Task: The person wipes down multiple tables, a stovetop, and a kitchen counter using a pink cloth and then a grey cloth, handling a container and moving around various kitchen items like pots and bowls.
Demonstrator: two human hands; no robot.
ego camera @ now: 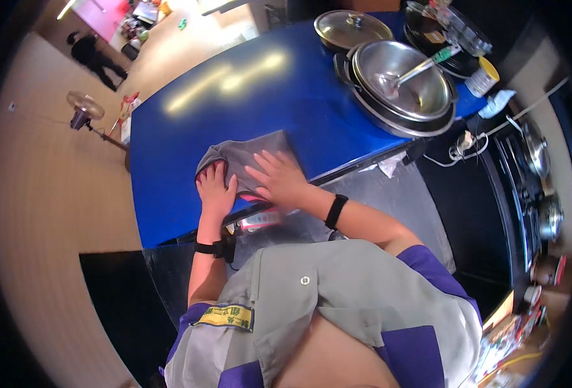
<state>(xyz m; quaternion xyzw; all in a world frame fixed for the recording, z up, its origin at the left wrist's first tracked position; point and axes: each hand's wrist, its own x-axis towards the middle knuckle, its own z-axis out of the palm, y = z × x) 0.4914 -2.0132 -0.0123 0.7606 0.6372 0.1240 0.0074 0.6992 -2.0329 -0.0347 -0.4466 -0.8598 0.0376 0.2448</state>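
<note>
A grey cloth (240, 154) with a pink-red underside lies folded on the blue tabletop (194, 140), close to the table's near edge. My left hand (215, 190) rests on the cloth's left end, where the fabric curls up and red shows around the fingers; the thumb stands apart. Flat on the right part of the cloth is my right hand (282, 180), its fingers spread. Some of the pink-red underside peeks out between the two hands at the near edge. Neither hand appears to grip the fabric.
At the table's far right are stacked metal bowls with a ladle (426, 65), a lidded pan (354, 30) and a yellow-lidded can (482, 77). A pink-and-white box (259, 219) sits under the near edge. A standing fan (86, 107) and a person (94, 56) are at left.
</note>
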